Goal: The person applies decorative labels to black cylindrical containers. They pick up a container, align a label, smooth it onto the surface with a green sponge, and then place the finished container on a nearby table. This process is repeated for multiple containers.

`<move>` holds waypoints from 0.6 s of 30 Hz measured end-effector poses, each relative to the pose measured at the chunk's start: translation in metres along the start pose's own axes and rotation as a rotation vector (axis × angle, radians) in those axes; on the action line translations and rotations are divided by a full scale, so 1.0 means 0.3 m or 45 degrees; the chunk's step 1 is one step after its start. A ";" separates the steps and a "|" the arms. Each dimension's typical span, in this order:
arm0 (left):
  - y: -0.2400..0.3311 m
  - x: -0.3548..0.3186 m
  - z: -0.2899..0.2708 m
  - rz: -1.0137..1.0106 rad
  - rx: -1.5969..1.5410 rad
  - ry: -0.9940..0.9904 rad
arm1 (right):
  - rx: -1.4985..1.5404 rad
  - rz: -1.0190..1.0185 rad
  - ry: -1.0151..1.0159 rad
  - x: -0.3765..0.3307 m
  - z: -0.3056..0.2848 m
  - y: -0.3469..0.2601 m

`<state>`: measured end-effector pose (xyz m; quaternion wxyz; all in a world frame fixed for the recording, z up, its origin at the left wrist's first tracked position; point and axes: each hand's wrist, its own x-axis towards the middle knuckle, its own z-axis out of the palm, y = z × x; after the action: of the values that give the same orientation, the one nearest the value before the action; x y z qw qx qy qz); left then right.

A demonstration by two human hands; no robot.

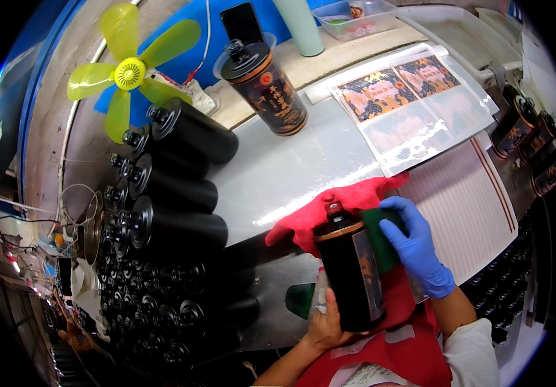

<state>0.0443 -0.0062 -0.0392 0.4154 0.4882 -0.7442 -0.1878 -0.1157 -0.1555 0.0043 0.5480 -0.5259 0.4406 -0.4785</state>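
Gloved right fingers pinch a green pad beside the black bottle, which my left fingers grip low, at the near edge of the tabletop; I'd keep the pad flat, bottle steady.

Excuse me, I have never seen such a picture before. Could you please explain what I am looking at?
No machine does the handling here: these are a person's own hands, seen from above by a head-worn camera. Its wide lens bends straight edges. The bare left hand holds a black bottle low down; the blue-gloved right hand holds a green pad beside its labelled side. On the table lie a red cloth and printed sheets; a labelled bottle stands farther back, and plain black bottles crowd the left.
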 end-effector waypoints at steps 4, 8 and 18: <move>-0.012 -0.005 -0.001 -0.016 -0.036 0.019 | 0.037 0.107 -0.026 -0.009 -0.027 -0.033; -0.010 -0.002 -0.004 -0.018 -0.047 0.055 | 0.181 0.216 -0.104 0.012 -0.041 -0.015; 0.041 0.033 -0.032 0.070 0.162 0.079 | 0.258 0.367 -0.090 0.025 -0.053 0.000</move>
<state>0.0432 -0.0080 -0.0208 0.4113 0.4988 -0.7544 -0.1133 -0.1301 -0.1655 0.0036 0.6761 -0.4159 0.4415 -0.4183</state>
